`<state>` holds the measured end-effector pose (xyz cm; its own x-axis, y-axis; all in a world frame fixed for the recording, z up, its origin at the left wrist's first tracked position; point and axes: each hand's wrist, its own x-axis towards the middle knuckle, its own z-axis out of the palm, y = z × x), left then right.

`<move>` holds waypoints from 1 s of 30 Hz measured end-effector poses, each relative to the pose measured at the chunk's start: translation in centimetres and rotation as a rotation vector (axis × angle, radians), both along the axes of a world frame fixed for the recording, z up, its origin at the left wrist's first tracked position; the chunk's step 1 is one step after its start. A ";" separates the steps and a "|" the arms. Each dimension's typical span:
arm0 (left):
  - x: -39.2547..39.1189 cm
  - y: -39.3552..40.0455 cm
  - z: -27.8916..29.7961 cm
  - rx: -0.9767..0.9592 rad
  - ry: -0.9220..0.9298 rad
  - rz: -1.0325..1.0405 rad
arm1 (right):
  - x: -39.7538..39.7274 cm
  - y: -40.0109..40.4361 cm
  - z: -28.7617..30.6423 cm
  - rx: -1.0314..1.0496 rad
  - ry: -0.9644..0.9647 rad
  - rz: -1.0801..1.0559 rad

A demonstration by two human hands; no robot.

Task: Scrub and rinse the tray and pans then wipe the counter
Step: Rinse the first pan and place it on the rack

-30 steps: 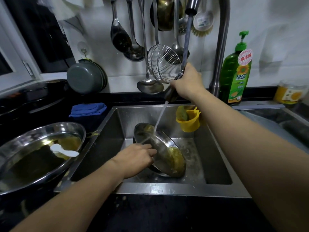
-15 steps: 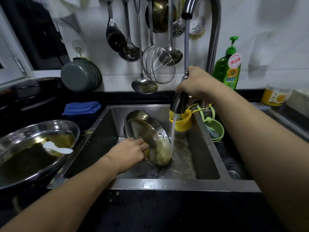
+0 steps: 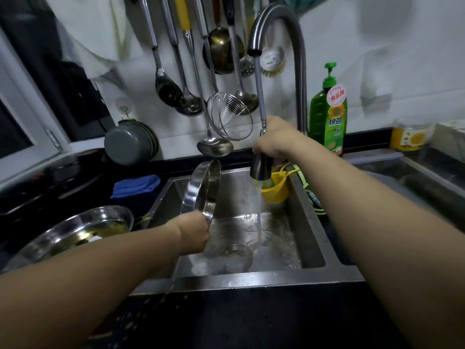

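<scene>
Pan on edge, rim upright, gripped by left hand; right hand gripping sprayer

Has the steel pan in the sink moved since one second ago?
Yes. The steel pan has been lifted from the sink floor and stands on edge at the left wall, out of the water stream, gripped by the left hand.

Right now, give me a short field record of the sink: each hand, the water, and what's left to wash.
left hand: grips steel pan by its rim, held on edge over the sink
right hand: holds pull-out sprayer head
water: running, falling past the pan onto the sink floor
unwashed: greasy steel tray on the counter, left of the sink
</scene>
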<state>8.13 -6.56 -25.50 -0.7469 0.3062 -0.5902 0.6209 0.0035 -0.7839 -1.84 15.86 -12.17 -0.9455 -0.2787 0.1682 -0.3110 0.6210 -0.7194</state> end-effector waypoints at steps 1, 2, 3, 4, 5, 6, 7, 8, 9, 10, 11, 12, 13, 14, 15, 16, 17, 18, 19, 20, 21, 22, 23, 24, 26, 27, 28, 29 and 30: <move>0.4 0.0 0.0 -0.017 0.005 -0.006 | 0.1 0.0 -0.1 -0.008 0.003 0.006; 0.9 -0.1 0.1 -0.031 0.009 -0.011 | 0.2 0.2 0.0 -0.029 -0.003 0.013; 1.4 -0.2 0.1 -0.027 0.016 0.000 | 0.2 0.2 -0.1 -0.054 -0.020 0.025; 1.9 -0.5 0.0 0.015 0.021 0.025 | 0.2 0.2 -0.1 -0.084 -0.037 0.038; 2.4 -0.6 -0.1 0.103 0.029 0.059 | 0.3 0.3 -0.1 -0.119 -0.059 0.053; 2.9 -0.8 -0.3 0.225 0.044 0.071 | 0.5 0.2 -0.1 -0.158 -0.087 0.075; 3.6 -1.0 -0.4 0.353 0.084 0.064 | 0.6 0.1 -0.1 -0.202 -0.119 0.103; 4.1 -1.4 -0.7 0.458 0.126 0.051 | 0.7 0.0 -0.2 -0.244 -0.141 0.133; 4.5 -1.6 -0.9 0.567 0.161 0.039 | 0.8 -0.1 -0.3 -0.281 -0.160 0.164; 4.9 -1.9 -1.4 0.665 0.207 0.035 | 1.0 -0.4 -0.4 -0.308 -0.179 0.193; 5.2 -1.9 -1.6 0.750 0.233 0.035 | 1.2 -0.5 -0.3 -0.333 -0.195 0.212; 5.4 -1.8 -1.6 0.815 0.260 0.051 | 1.3 -0.7 -0.4 -0.347 -0.213 0.226; 5.5 -1.7 -1.4 0.879 0.282 0.052 | 1.3 -0.7 -0.3 -0.361 -0.232 0.237; 5.5 -1.5 -1.1 0.936 0.312 0.058 | 1.3 -0.7 -0.3 -0.379 -0.253 0.248; 5.5 -1.5 -0.8 0.996 0.346 0.050 | 1.5 -0.7 -0.2 -0.390 -0.277 0.262; 5.5 -1.3 -0.4 1.043 0.373 0.047 | 1.5 -0.7 -0.2 -0.397 -0.297 0.272; 5.6 -1.1 0.0 1.084 0.389 0.042 | 1.6 -0.8 -0.1 -0.395 -0.308 0.282; 5.5 -0.8 0.1 1.121 0.387 0.041 | 1.7 -0.7 -0.2 -0.397 -0.321 0.283; 5.5 -0.6 0.1 1.145 0.386 0.041 | 1.9 -0.7 0.1 -0.398 -0.325 0.289; 5.5 -0.3 -0.2 1.167 0.382 0.047 | 2.1 -0.6 0.1 -0.407 -0.331 0.292; 5.5 -0.2 -0.4 1.187 0.383 0.045 | 2.2 -0.6 0.3 -0.414 -0.331 0.296; 5.4 0.0 -0.7 1.210 0.381 0.042 | 2.4 -0.6 0.4 -0.419 -0.329 0.301; 5.3 0.2 -1.1 1.231 0.379 0.037 | 2.6 -0.7 0.5 -0.419 -0.328 0.303; 5.2 0.6 -1.3 1.249 0.370 0.041 | 2.7 -0.7 0.6 -0.419 -0.327 0.302; 4.9 1.2 -1.6 1.265 0.359 0.047 | 2.7 -0.9 0.6 -0.428 -0.329 0.295; 4.7 1.4 -1.8 1.272 0.354 0.046 | 2.7 -0.9 0.6 -0.433 -0.332 0.295; 4.7 1.6 -1.8 1.276 0.347 0.048 | 2.8 -1.0 0.6 -0.438 -0.332 0.295; 4.4 1.6 -2.0 1.274 0.339 0.052 | 2.8 -1.1 0.6 -0.442 -0.332 0.297; 4.2 1.6 -2.1 1.270 0.329 0.061 | 2.8 -1.2 0.6 -0.443 -0.331 0.297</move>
<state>12.37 -4.99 -27.62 -0.8319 0.4709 0.2937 0.3755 0.8672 -0.3270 0.94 14.68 -11.62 -0.8605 -0.5079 0.0396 -0.1412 0.1631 -0.9765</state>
